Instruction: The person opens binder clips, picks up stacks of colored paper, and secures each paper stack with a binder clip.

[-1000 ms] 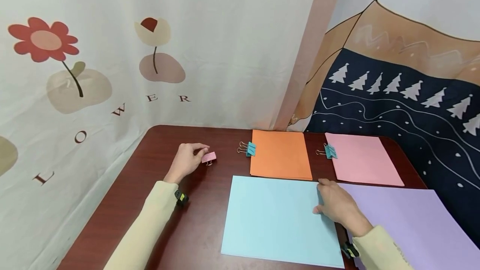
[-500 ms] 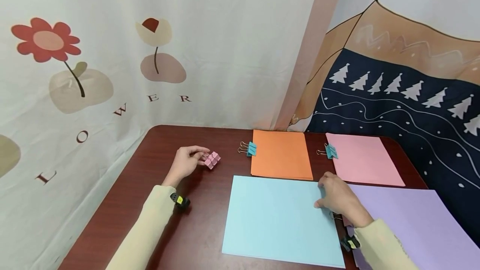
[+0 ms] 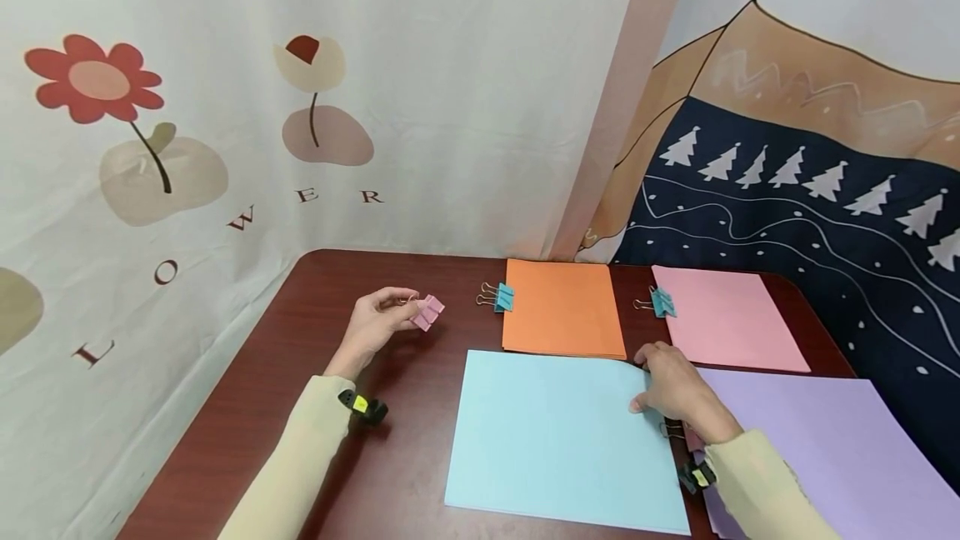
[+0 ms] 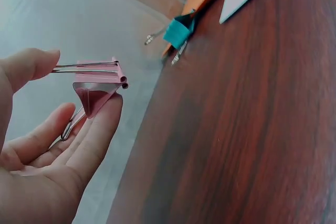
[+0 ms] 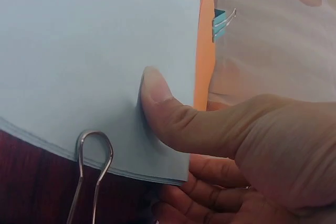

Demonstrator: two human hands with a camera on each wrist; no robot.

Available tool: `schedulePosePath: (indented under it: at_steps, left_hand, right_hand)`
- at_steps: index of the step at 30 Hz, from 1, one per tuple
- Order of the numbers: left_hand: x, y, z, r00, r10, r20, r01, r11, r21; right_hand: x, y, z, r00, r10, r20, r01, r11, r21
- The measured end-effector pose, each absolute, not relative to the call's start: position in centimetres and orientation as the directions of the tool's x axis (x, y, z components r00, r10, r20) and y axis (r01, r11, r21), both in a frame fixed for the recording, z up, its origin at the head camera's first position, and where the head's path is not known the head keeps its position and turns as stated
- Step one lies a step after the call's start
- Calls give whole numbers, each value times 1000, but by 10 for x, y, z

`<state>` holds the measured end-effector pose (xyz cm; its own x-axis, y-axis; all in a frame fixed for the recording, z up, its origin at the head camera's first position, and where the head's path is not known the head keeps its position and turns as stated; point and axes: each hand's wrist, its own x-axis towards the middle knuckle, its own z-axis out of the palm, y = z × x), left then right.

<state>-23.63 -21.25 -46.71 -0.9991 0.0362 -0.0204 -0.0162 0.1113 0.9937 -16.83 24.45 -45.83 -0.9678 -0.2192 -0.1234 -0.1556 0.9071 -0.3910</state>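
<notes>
My left hand (image 3: 375, 323) holds a pink binder clip (image 3: 428, 312) above the left part of the table. In the left wrist view, the thumb lies on one wire handle of the binder clip (image 4: 94, 90), with the fingers under its body and other handle. My right hand (image 3: 678, 390) grips the far right corner of a light blue paper stack (image 3: 558, 440). Seen from the right wrist, the thumb presses on top of the blue paper (image 5: 94, 51) and the other fingers curl beneath. A wire clip handle (image 5: 94, 145) overlaps the blue stack's edge.
Behind the blue stack lies orange paper (image 3: 566, 307) with a teal binder clip (image 3: 503, 297) on its left edge. Pink paper (image 3: 731, 319) carries another teal clip (image 3: 662, 302). Purple paper (image 3: 832, 440) lies at the right. A printed curtain (image 3: 450, 107) hangs behind the brown table (image 3: 405, 457).
My left hand has lifted the pink binder clip off the table and turned it. The right hand has curled round the blue stack's corner, raising it slightly.
</notes>
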Motion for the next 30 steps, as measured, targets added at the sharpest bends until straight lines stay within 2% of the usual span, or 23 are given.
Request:
schedulePosePath:
  at_steps: [7,20,30]
  left_hand:
    - [-237,-210,-463,-998,7,-70,-70,2,998]
    - [-234,-204,-459,-982,2,-187,-187,-76,979]
    - [-234,-203,-458,-982,6,-190,-190,-96,977]
  right_hand:
    - [-169,244,-457,-967,-199,-157,-123,910,-397]
    - [-173,249,-458,-960,-179,-215,-54,873,-484]
    - [-171,259,-460,-968,-192,-162,-72,832,-550]
